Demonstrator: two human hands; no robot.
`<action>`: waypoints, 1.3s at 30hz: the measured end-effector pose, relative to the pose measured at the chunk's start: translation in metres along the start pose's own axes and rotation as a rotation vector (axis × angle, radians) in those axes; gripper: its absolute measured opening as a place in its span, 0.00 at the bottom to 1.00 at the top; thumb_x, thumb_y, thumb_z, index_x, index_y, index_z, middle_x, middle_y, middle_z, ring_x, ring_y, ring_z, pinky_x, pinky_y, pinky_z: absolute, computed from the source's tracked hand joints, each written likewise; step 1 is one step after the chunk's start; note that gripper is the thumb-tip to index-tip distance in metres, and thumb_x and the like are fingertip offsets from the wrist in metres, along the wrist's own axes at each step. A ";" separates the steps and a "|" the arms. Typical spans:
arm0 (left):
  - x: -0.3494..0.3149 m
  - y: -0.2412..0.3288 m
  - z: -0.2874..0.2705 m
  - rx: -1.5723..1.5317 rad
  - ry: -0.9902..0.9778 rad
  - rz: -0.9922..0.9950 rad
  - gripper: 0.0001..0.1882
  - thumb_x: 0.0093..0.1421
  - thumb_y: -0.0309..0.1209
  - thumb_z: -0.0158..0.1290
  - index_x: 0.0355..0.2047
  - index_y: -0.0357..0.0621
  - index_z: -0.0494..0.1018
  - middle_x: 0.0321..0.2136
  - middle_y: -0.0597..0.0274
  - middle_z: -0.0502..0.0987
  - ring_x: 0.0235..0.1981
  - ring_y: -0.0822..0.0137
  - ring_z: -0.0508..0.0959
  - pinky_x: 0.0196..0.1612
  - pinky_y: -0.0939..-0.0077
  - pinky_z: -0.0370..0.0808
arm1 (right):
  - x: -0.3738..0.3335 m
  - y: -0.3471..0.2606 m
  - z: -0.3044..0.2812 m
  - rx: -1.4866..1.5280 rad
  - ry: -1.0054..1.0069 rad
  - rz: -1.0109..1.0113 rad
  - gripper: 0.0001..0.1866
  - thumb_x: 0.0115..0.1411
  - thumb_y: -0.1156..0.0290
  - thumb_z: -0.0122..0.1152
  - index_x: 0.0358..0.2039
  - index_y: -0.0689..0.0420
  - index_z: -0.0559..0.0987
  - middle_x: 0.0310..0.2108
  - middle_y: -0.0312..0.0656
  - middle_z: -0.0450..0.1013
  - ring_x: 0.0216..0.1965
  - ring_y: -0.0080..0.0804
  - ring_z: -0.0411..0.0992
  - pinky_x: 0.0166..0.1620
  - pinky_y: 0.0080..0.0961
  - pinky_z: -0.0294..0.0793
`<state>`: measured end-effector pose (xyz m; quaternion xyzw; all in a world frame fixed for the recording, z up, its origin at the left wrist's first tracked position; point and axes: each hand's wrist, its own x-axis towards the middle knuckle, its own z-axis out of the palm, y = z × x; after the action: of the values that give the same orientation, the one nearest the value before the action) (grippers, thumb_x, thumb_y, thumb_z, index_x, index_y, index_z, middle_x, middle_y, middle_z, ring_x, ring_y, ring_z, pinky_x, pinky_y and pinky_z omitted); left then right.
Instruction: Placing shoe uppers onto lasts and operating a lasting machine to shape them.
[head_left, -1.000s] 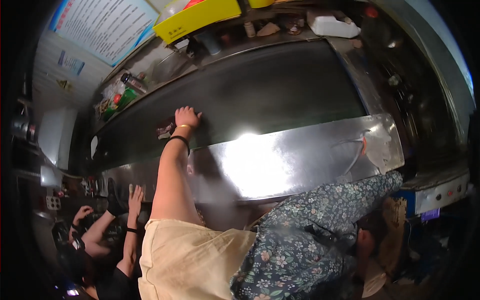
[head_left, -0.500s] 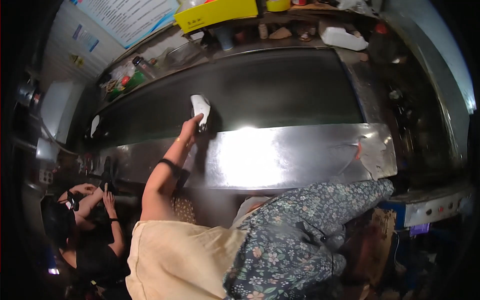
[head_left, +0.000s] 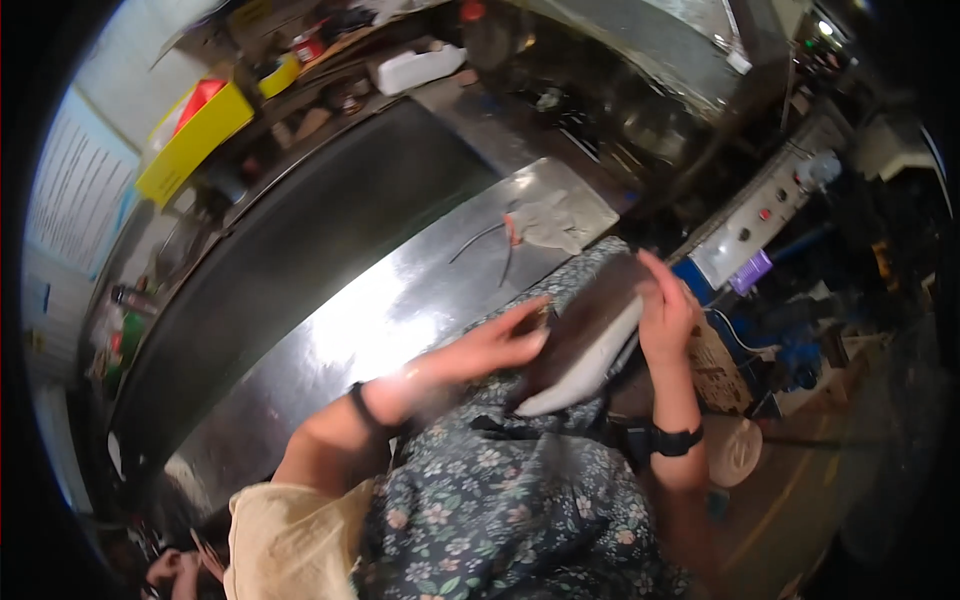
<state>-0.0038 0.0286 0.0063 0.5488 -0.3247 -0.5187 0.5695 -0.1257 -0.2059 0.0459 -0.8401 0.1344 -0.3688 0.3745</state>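
In front of my floral apron [head_left: 480, 510] I have what looks like a dark shoe with a white sole [head_left: 590, 365], tilted and smeared by motion. My right hand [head_left: 667, 310] is closed on its upper right end, thumb and fingers at the edge. My left hand [head_left: 485, 345] is at its left side, fingers and thumb apart; whether they touch it is hard to tell. A steel ledge [head_left: 250, 420] runs beyond my left arm. On its right end lie a crumpled grey cloth [head_left: 555, 222] and a thin dark tool with an orange-red part [head_left: 509, 229].
Behind the ledge stretches a dark belt [head_left: 330, 220], with a white piece [head_left: 114, 455] at its far left. A shelf carries a yellow box [head_left: 195, 140] and a white jug [head_left: 420, 70]. At right stands a control panel [head_left: 765, 205]. Another person's hands [head_left: 185, 568] show lower left.
My view has turned to the right. My left hand, which was on a white-soled piece on the belt, is now before my body, and my right hand has come into view holding the shoe.
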 end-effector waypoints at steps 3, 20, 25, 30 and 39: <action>0.082 -0.004 0.005 -0.157 0.021 0.170 0.24 0.70 0.46 0.46 0.54 0.38 0.70 0.48 0.59 0.75 0.46 0.70 0.74 0.52 0.73 0.71 | -0.024 0.000 0.001 -0.107 -0.232 -0.118 0.19 0.52 0.81 0.65 0.46 0.62 0.80 0.43 0.50 0.78 0.44 0.46 0.77 0.49 0.32 0.76; 0.044 -0.033 0.016 0.382 0.682 0.535 0.38 0.60 0.44 0.55 0.61 0.27 0.57 0.58 0.39 0.65 0.61 0.46 0.64 0.62 0.60 0.63 | 0.035 0.018 0.077 0.121 -0.833 -0.021 0.20 0.64 0.69 0.54 0.52 0.70 0.75 0.46 0.52 0.77 0.48 0.37 0.75 0.53 0.32 0.72; 0.056 -0.033 0.014 0.448 0.679 0.522 0.46 0.45 0.31 0.61 0.62 0.25 0.54 0.59 0.36 0.64 0.61 0.43 0.65 0.63 0.59 0.62 | 0.045 0.026 0.068 0.264 -0.961 -0.064 0.20 0.66 0.73 0.52 0.56 0.69 0.73 0.51 0.47 0.76 0.50 0.29 0.72 0.54 0.26 0.69; 0.069 -0.041 0.011 0.419 0.681 0.402 0.41 0.45 0.31 0.61 0.59 0.28 0.60 0.52 0.39 0.71 0.55 0.42 0.70 0.57 0.58 0.68 | 0.034 0.040 0.078 0.107 -0.892 -0.039 0.18 0.67 0.75 0.51 0.54 0.70 0.73 0.49 0.49 0.77 0.48 0.29 0.73 0.53 0.27 0.70; 0.084 -0.055 0.003 0.398 0.646 0.335 0.39 0.46 0.33 0.60 0.59 0.31 0.62 0.52 0.42 0.71 0.54 0.44 0.71 0.56 0.59 0.70 | 0.026 0.065 0.088 0.070 -0.808 -0.055 0.19 0.69 0.68 0.52 0.54 0.69 0.74 0.48 0.48 0.77 0.48 0.31 0.74 0.53 0.29 0.71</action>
<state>0.0018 -0.0440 -0.0633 0.7223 -0.3082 -0.1471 0.6014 -0.0411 -0.2171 -0.0274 -0.9074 -0.0585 -0.0233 0.4155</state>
